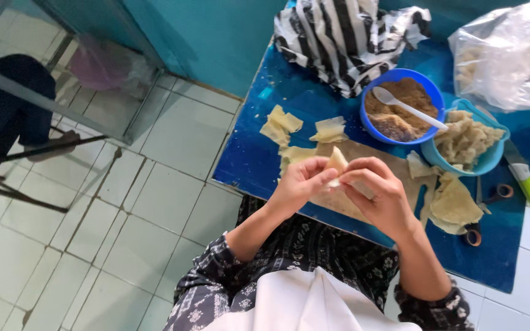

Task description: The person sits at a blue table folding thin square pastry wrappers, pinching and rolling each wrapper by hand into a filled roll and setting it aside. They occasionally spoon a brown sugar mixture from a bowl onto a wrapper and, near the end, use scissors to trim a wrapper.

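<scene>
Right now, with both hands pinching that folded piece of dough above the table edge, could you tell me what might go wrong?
1. The left hand and right hand pinch the folded dough piece near the blue table's edge; a slip could drop it to the floor.
2. Hard pinching might tear the thin dough.
3. The spoon juts over the rim of the blue bowl; a reaching hand could tip it.

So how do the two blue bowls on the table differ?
The darker blue bowl holds a brown crumbly filling with a white spoon resting in it; the lighter blue bowl is heaped with pale folded dough pieces and has no spoon. The darker one is round and sits farther from the person, while the lighter one has an angular rim. Both stand touching on the blue table.
</scene>
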The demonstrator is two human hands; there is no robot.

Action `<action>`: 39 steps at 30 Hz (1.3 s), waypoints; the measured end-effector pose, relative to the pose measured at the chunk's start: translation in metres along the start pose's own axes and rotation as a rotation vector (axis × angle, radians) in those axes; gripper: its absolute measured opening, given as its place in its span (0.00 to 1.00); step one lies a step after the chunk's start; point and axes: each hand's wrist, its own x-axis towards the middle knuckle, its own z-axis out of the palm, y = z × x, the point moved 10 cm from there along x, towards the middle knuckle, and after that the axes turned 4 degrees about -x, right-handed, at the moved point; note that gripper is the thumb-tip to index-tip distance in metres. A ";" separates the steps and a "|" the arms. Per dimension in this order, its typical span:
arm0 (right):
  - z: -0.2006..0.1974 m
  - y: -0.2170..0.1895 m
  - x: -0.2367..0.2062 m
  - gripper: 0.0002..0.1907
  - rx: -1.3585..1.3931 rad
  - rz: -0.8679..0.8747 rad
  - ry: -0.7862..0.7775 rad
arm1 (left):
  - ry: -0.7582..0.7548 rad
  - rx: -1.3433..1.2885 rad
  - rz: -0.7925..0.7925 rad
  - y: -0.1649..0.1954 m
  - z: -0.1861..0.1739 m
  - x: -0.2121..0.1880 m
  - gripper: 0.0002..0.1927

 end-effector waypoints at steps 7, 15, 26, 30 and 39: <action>0.017 0.103 -0.083 0.07 0.735 0.528 0.371 | 0.082 0.133 0.134 0.022 0.016 -0.016 0.16; 0.035 0.111 -0.112 0.09 0.835 0.578 0.378 | 0.047 0.385 0.191 0.006 0.048 -0.026 0.14; 0.047 0.126 -0.125 0.06 1.389 0.715 0.715 | 0.294 0.161 0.349 0.015 -0.017 -0.021 0.09; 0.046 0.133 -0.132 0.07 1.426 0.603 0.704 | 0.373 0.976 0.618 0.085 -0.006 -0.025 0.16; 0.050 0.127 -0.126 0.19 1.377 0.553 0.758 | 0.135 0.908 0.350 0.050 0.042 -0.025 0.14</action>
